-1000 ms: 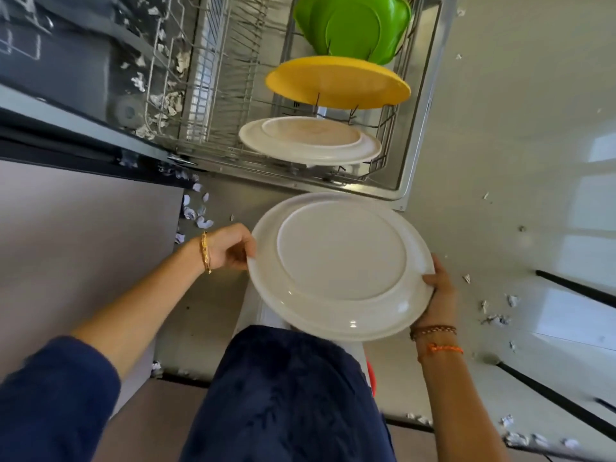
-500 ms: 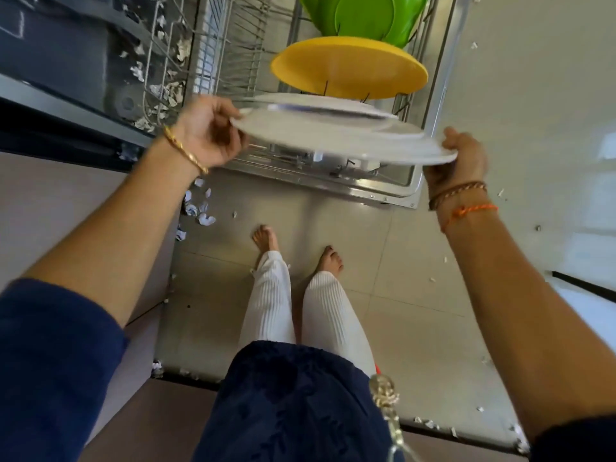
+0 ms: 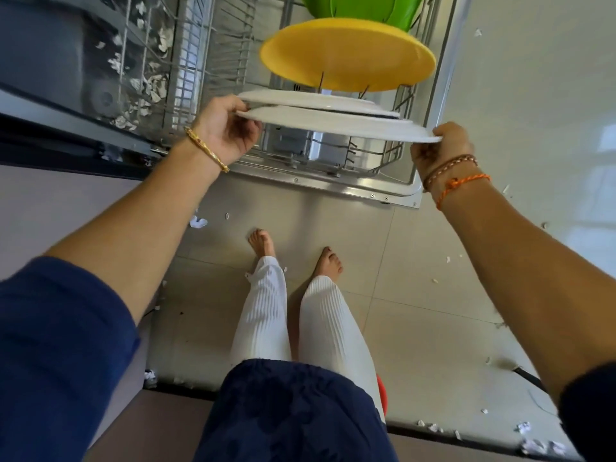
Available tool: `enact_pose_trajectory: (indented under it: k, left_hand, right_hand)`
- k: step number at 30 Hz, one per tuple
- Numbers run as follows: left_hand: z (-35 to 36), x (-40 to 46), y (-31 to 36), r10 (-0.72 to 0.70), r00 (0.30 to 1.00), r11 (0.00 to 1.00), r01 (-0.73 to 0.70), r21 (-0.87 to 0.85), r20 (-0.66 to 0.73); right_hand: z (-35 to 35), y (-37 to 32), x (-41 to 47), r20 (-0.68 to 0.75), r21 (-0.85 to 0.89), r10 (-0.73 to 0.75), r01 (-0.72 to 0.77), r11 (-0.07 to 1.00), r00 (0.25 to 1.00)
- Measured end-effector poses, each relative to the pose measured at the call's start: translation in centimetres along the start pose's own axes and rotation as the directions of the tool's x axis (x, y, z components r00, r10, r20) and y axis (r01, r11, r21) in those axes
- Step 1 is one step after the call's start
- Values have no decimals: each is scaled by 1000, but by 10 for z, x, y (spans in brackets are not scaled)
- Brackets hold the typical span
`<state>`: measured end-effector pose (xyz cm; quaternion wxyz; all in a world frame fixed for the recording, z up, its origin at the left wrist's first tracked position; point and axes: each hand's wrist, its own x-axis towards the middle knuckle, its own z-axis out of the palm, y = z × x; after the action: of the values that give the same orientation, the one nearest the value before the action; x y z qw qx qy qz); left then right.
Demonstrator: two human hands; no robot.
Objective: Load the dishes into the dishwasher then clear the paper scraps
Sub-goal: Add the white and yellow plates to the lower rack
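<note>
I hold a large white plate (image 3: 336,125) edge-on over the near end of the pulled-out dishwasher rack (image 3: 376,151). My left hand (image 3: 226,130) grips its left rim and my right hand (image 3: 438,150) grips its right rim. Just behind it a second white plate (image 3: 306,101) stands in the rack, then a yellow plate (image 3: 346,55) and a green dish (image 3: 363,8). Paper scraps (image 3: 146,85) lie in the rack's left part and on the floor (image 3: 198,222).
The open dishwasher door frame (image 3: 333,185) juts over the tiled floor right in front of my bare feet (image 3: 293,251). A cabinet front (image 3: 66,208) stands at the left. More scraps (image 3: 533,445) lie along the dark floor strip at the lower right.
Both hands have carried the large white plate from waist level up and forward, tipped it edge-on, and brought it close behind the standing white plate in the rack.
</note>
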<state>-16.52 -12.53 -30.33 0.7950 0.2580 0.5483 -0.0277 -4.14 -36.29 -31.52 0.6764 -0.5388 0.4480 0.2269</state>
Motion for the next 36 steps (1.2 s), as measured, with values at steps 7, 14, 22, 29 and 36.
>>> enact_pose_trajectory:
  k: [7, 14, 22, 29, 36]
  left_hand:
    - [6, 12, -11, 139, 983, 965, -162, -206, -121]
    - [3, 13, -16, 168, 986, 973, -166, -160, -1]
    - [-13, 21, -46, 200, 978, 928, -169, 332, -62]
    - [-28, 41, -62, 163, 972, 955, -113, 275, -169]
    - [-28, 32, -71, 209, 911, 949, -102, 297, -356]
  right_hand:
    - [26, 16, -5, 254, 258, 80, -147, 955, 964]
    - [32, 35, -5, 218, 202, 58, -104, 974, 974]
    - [7, 49, 0, 249, 48, 8, -20, 999, 968]
    - [-13, 73, -9, 170, -126, -16, 38, 991, 985]
    - [-17, 80, -22, 102, -328, -36, 68, 942, 994]
